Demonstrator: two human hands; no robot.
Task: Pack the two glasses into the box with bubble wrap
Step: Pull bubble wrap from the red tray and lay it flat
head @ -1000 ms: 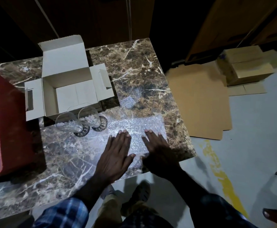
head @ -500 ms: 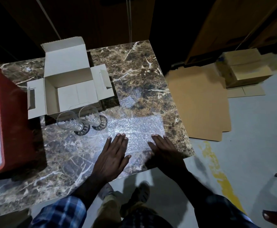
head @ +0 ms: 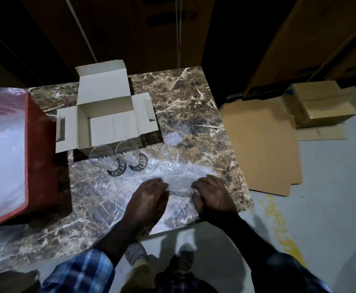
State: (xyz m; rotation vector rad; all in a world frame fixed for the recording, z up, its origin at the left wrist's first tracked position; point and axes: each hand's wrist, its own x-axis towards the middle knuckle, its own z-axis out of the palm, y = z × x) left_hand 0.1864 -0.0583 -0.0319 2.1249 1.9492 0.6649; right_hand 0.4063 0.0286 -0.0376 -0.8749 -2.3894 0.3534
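A clear sheet of bubble wrap (head: 179, 172) lies on the brown marble table (head: 183, 106) near its front right edge. My left hand (head: 149, 197) and my right hand (head: 213, 193) curl their fingers over the sheet's near edge and pinch it. Two clear stemmed glasses stand side by side left of the sheet, the left glass (head: 103, 159) and the right glass (head: 130, 153). Just behind them sits an open white cardboard box (head: 107, 121), flaps spread, nothing inside.
A red crate (head: 40, 157) holding a bubble wrap roll (head: 2, 149) stands at the table's left. A small square scrap of bubble wrap (head: 174, 137) lies right of the box. Flat cardboard (head: 259, 144) and stacked cartons (head: 318, 104) lie on the floor at right.
Both hands lay flat on the bubble wrap before; now their fingers are curled and pinch its near edge. The camera has shifted slightly.
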